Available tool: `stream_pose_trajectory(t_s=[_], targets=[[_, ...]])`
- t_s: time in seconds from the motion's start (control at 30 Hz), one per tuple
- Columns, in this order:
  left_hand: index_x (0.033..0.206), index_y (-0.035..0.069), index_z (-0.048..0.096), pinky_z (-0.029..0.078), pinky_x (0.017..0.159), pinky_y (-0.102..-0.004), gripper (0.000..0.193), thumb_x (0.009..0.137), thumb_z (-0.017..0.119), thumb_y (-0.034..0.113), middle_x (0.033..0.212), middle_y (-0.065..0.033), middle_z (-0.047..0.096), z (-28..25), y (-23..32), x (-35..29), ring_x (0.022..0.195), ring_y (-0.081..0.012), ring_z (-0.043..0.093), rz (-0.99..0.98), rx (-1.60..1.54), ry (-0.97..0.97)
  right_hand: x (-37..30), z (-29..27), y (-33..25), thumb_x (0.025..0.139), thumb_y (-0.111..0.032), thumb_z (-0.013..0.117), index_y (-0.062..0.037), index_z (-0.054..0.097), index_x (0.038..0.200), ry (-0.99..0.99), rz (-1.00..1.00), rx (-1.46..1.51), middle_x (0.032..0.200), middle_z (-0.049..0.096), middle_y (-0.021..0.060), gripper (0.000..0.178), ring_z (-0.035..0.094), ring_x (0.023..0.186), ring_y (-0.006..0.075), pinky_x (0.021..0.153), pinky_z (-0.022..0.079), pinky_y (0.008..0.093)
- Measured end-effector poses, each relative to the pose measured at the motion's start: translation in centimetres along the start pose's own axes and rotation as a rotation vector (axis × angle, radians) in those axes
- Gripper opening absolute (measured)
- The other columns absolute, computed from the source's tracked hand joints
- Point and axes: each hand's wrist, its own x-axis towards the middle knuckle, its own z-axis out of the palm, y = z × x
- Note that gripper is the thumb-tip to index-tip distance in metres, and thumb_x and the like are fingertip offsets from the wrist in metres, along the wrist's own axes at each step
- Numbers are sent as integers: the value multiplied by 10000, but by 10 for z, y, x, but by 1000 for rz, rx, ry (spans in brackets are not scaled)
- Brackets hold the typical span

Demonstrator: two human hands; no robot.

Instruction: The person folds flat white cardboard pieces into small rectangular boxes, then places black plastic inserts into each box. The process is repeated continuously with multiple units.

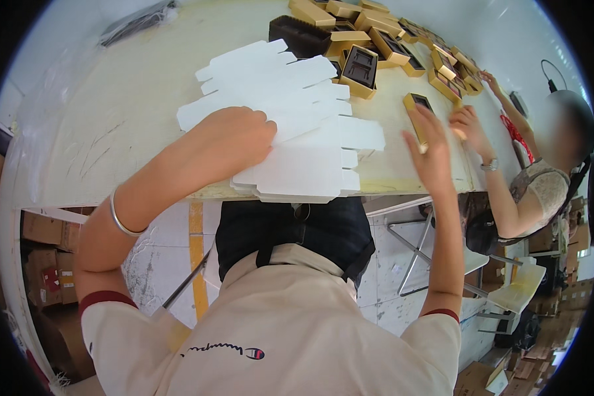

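My left hand (234, 135) rests palm down on a fanned stack of flat white die-cut card blanks (297, 125) spread over the pale table (112, 112). My right hand (431, 155) reaches toward the table's right edge, fingers apart, next to a small gold box with a dark insert (417, 109). I cannot tell whether the fingers touch it. A gold tray with a dark brown insert (361, 69) lies just beyond the blanks.
Several gold boxes and dark inserts (389, 33) are piled at the far right of the table. A co-worker (541, 185) sits at the right, hands (470, 125) on the table. Cardboard cartons (46, 257) stand under the table at left. A folding chair (482, 264) stands at right.
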Motion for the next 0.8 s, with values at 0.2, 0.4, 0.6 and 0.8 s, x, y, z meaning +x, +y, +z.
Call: stream_pose_trajectory(t_s=[0.2, 0.4, 0.6, 0.8], targets=[[1067, -37, 587, 539, 680, -327, 295, 780, 604, 28, 901, -144, 638, -4, -4, -11, 833, -272, 643, 160, 211, 318, 40, 13, -96, 769, -140, 710, -14, 612, 1115, 25, -391, 111, 1191, 589, 161, 381, 563, 1104, 340, 953, 457, 421], [962, -8, 668, 572, 689, -310, 249, 715, 645, 8, 926, -112, 682, 13, 27, -33, 862, -257, 669, 375, 191, 841, 30, -7, -103, 684, -92, 684, 12, 633, 973, 89, -672, -99, 1029, 645, 141, 311, 619, 1012, 291, 871, 501, 395], [958, 9, 678, 556, 761, -319, 237, 725, 696, 46, 891, -108, 688, 34, 35, -38, 831, -253, 667, 247, -334, 574, -16, 5, -100, 691, -57, 676, -7, 644, 884, -29, -469, 143, 943, 658, 110, 201, 634, 937, 264, 806, 512, 384], [1008, 12, 676, 525, 804, -279, 227, 790, 699, 66, 848, -120, 692, 5, 18, -26, 813, -181, 665, -12, -847, 173, 15, -15, -97, 813, -100, 686, 3, 667, 912, -453, -27, 676, 876, 657, 119, 144, 616, 846, 254, 778, 483, 315]])
